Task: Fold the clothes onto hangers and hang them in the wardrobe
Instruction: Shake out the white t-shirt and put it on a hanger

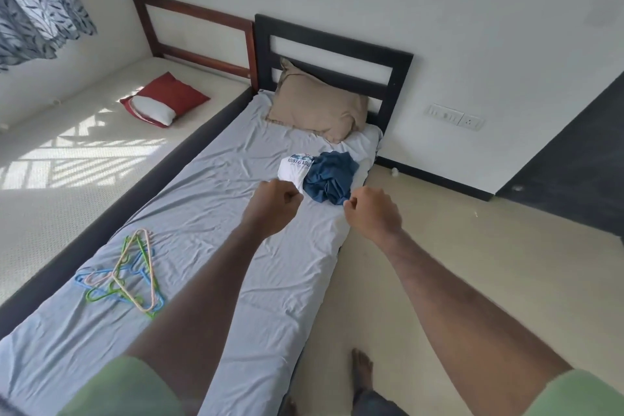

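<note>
On the bed, toward its head end, we see the clothes: a blue garment crumpled beside a white printed one, the two touching, just below a tan pillow. Hangers lie in a loose overlapping pile on the sheet near the foot end, well apart from the clothes. We hold both arms out over the mattress. Left hand: fingers curled into a fist, nothing held. Right hand: fingers likewise curled, nothing visible in the grip. Both hands hover near the clothes without touching them. A red pillow lies on the neighbouring bed. A bare foot stands on the floor.
</note>
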`<state>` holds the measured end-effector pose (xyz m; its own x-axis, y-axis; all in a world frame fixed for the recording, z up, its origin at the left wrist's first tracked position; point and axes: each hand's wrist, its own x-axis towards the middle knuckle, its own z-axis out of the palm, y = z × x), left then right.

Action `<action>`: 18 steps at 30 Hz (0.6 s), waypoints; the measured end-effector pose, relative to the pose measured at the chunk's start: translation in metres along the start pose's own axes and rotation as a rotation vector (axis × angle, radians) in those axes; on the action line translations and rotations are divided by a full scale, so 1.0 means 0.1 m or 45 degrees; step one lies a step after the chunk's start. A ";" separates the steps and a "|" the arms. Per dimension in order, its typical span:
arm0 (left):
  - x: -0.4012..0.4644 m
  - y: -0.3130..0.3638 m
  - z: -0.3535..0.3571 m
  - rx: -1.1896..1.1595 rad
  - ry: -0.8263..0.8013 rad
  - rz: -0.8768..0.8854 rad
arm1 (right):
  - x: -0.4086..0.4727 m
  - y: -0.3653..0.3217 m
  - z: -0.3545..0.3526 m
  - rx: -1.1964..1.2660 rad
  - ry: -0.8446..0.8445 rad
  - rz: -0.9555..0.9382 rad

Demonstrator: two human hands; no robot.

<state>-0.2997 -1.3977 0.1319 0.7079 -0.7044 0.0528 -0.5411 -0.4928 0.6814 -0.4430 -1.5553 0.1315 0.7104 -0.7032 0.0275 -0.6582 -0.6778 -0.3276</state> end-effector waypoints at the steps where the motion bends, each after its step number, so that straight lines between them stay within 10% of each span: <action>1: 0.11 -0.06 0.06 -0.027 -0.006 -0.019 | 0.10 -0.02 0.07 0.002 -0.008 0.006; 18: 2.74 -0.81 1.19 -0.228 -0.077 -0.430 | 3.02 0.44 1.30 0.094 -0.318 0.000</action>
<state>-0.1160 -1.6120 0.0041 0.8017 -0.5493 -0.2356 -0.1909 -0.6089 0.7699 -0.2246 -1.7695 0.0031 0.7557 -0.6223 -0.2039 -0.6450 -0.6537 -0.3957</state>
